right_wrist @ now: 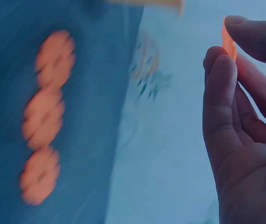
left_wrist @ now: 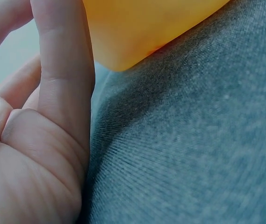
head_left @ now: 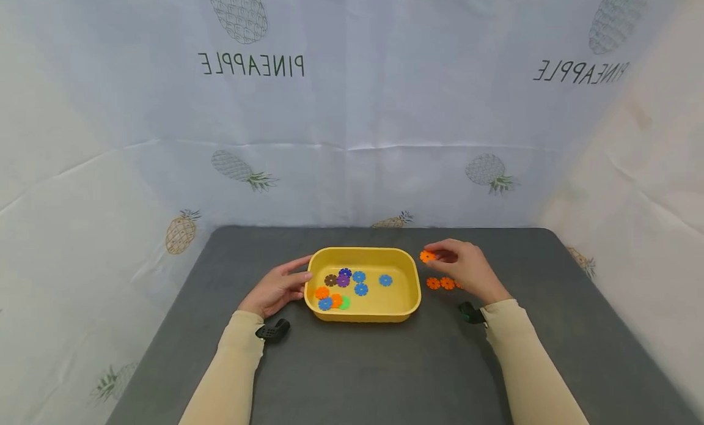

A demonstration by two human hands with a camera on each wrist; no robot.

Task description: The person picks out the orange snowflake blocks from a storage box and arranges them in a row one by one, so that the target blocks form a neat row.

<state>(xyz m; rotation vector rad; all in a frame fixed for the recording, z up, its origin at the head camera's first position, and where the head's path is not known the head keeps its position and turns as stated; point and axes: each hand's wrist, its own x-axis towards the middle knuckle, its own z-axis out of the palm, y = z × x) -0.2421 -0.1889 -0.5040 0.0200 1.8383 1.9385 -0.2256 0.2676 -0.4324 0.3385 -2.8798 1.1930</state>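
A printed cloth (head_left: 352, 195) is hung behind a grey table (head_left: 379, 376), on which a yellow tub (head_left: 393, 301) is set with its long axis running left to right. The left hand (head_left: 277, 289) is placed at the tub's left end, with a digit at the rim; whether the wall is pinched or merely touched cannot be told. The right hand (head_left: 467, 269) is held off the tub's far right corner, a single orange disc (head_left: 426, 256) being pinched between thumb and fingers. The disc is thus located to the left of the right hand, just outside the rim – the right hand is plainly the nearer. Three more orange discs (head_left: 448, 283) are laid in a left-to-right row on the table, on the person's side of that hand. Mixed coloured discs (head_left: 360, 289) in the tub are seen only from the head. There the row's last disc is partly covered; in the right wrist view all three are exposed, and the pinched disc is shown edge-on. In the left wrist view, only the tub's outer wall is shown.
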